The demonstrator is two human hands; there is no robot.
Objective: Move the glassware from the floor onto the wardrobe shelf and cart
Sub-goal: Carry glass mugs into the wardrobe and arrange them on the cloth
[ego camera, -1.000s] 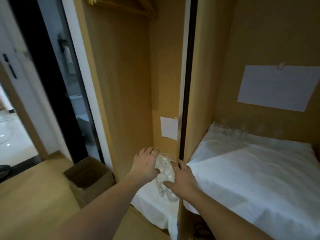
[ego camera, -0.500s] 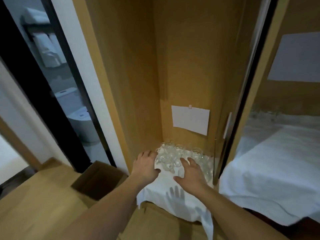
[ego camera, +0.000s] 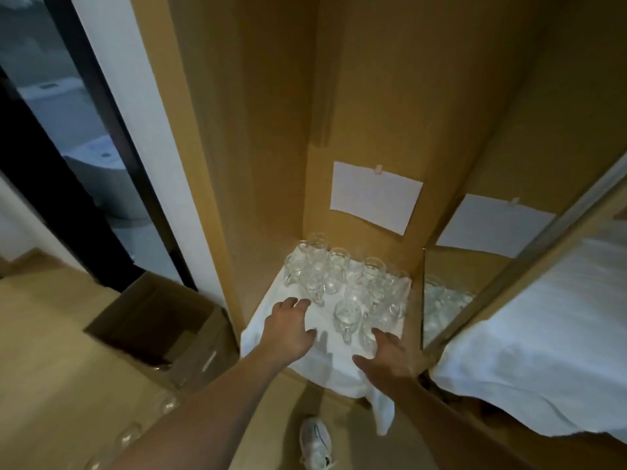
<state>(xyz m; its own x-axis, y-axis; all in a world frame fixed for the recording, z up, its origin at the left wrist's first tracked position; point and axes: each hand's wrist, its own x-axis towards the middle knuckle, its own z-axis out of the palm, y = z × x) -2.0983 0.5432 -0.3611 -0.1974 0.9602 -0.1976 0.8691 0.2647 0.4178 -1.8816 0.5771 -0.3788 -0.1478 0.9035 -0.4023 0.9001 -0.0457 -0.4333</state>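
Note:
Several clear glass mugs (ego camera: 342, 283) stand crowded on a white cloth (ego camera: 325, 361) covering the wardrobe shelf. The nearest mug (ego camera: 346, 317) sits between my hands. My left hand (ego camera: 290, 329) hovers over the cloth just left of it, fingers spread and relaxed, holding nothing. My right hand (ego camera: 386, 352) is just right of it, fingers loosely extended near the mug's base, also holding nothing. A few more glasses (ego camera: 130, 434) stand on the floor at the lower left, partly hidden by my left arm.
An open cardboard box (ego camera: 159, 323) stands on the floor left of the wardrobe. A mirrored sliding door (ego camera: 475, 293) borders the shelf on the right. Beyond it lies a surface covered in white cloth (ego camera: 543, 351). My shoe (ego camera: 315, 442) is below.
My hands have let go of the glass mug, which now stands on the shelf cloth. Both hands have drawn back slightly. The view has swung left and down toward the shelf.

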